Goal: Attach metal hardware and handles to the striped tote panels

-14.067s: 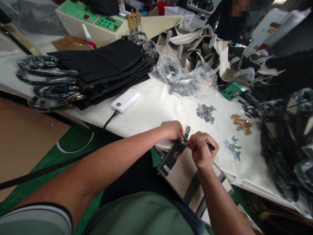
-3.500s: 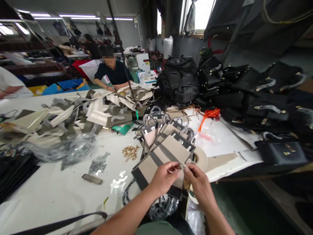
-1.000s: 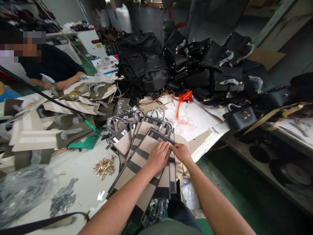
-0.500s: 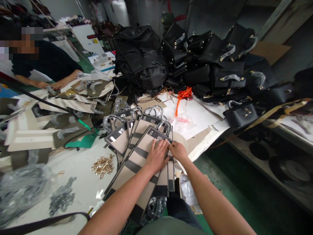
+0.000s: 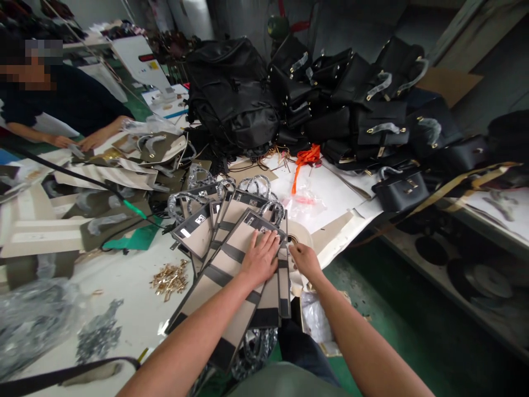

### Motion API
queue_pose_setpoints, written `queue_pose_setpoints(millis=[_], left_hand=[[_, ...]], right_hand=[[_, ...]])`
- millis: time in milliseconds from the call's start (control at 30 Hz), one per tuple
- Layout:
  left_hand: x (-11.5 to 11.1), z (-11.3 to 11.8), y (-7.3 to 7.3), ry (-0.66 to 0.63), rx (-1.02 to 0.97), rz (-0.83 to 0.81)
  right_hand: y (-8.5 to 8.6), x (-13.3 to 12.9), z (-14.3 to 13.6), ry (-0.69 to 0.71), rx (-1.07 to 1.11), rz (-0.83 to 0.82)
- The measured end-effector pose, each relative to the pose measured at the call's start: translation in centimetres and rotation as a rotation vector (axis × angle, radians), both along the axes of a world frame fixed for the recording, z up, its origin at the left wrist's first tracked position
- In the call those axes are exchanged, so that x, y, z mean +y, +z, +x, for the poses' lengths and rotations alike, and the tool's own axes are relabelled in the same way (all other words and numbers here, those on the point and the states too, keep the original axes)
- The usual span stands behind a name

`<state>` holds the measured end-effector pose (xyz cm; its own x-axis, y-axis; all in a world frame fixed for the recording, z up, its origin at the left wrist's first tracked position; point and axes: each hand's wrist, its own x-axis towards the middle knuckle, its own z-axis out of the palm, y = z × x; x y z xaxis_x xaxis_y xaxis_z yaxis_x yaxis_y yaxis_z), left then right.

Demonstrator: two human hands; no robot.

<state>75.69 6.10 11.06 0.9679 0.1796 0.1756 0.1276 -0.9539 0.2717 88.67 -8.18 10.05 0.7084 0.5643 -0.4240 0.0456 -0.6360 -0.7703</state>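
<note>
Fanned out at the table's near edge is a stack of flat beige bag panels (image 5: 201, 302) with dark bands and trim. Looped handles (image 5: 180, 203) wrapped in clear plastic stick out at its far end, and more show below it. My left hand (image 5: 260, 258) lies flat on the top panel, fingers stretched out. Just right of the panel's edge is my right hand (image 5: 305, 261), its fingers curled into a pinch; whatever is between them is too small to make out. Beside and partly behind it lies a pale round roll (image 5: 311, 236).
Gold-coloured metal fittings (image 5: 169, 278) and dark small parts (image 5: 99, 331) lie on the left. Black bags (image 5: 384, 129) are heaped at the back. At far left, a co-worker (image 5: 88, 96) handles pieces. An open box (image 5: 316, 320) stands below the table edge.
My right hand has come away from the top panel's edge, slightly to the right and down. My left hand stays flat on the panel. The whole view has shifted slightly.
</note>
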Motion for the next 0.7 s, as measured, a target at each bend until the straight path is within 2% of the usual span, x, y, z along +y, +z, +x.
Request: queue_pose_setpoints(millis=[133,267,400,500,600,700], left_hand=[[-0.2,-0.9,0.9,0.035,-0.093,-0.062],[0.1,-2.0,2.1,0.156,-0.222,-0.142],[3.1,-1.9,3.5,0.478,-0.285,-0.176],[6.4,-1.2,3.9,0.677,-0.207,-0.359],[9.0,-0.5,4.0,0.701,-0.096,-0.616],[10.0,-0.4,4.1,0.603,-0.066,-0.739]], right_hand=[[1.4,-0.5,-0.1,-0.004,0.112,0.183],[2.6,-0.7,-0.7,0.003,0.155,0.281],[3.8,-0.4,-1.2,0.037,0.151,0.331],[4.9,1.1,-1.6,0.114,0.092,0.324],[5.7,3.9,-2.1,0.186,-0.014,0.302],[5.8,7.1,-2.5,0.218,-0.051,0.292]])
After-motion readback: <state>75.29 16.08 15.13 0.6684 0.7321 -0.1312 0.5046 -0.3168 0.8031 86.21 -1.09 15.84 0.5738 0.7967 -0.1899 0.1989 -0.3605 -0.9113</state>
